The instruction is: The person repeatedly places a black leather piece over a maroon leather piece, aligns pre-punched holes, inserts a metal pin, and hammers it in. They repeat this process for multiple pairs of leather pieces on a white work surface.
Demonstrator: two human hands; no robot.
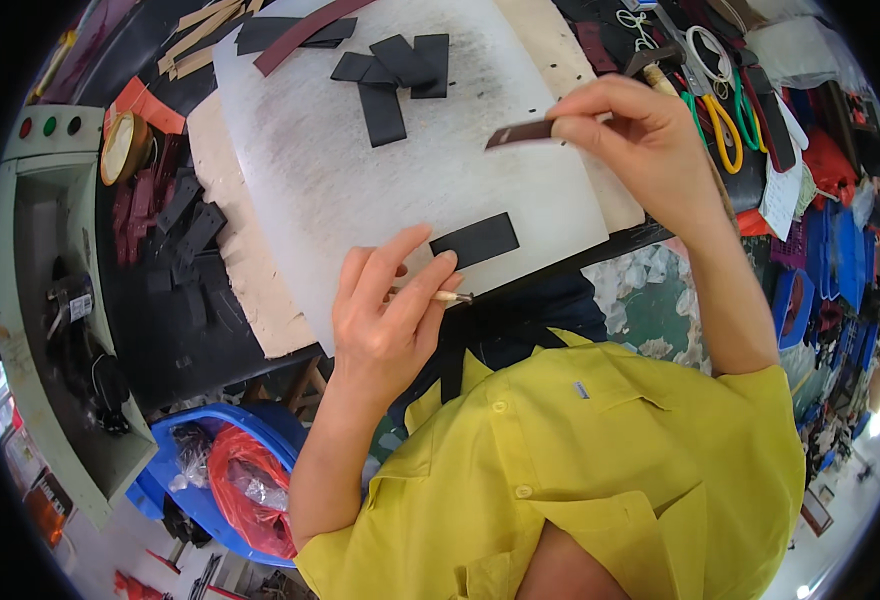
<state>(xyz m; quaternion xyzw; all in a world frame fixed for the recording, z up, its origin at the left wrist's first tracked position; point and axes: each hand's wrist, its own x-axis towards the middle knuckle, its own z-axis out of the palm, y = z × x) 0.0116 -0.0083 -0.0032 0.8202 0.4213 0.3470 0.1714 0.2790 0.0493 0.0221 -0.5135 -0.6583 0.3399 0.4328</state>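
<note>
Fingers of my right hand (640, 145) pinch a dark brown strip (520, 133); those of my left hand (380, 315), loosely spread, hold a thin stick (448, 296) and touch a black rectangle (478, 240) on the white board (310, 185).

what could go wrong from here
The flat black rectangle might shift, since the left hand seems to touch only one end. The slim pale-handled tool in that hand could slip and mark it. The flat dark-brown strip in the right hand might brush the overlapping black strips.
</note>
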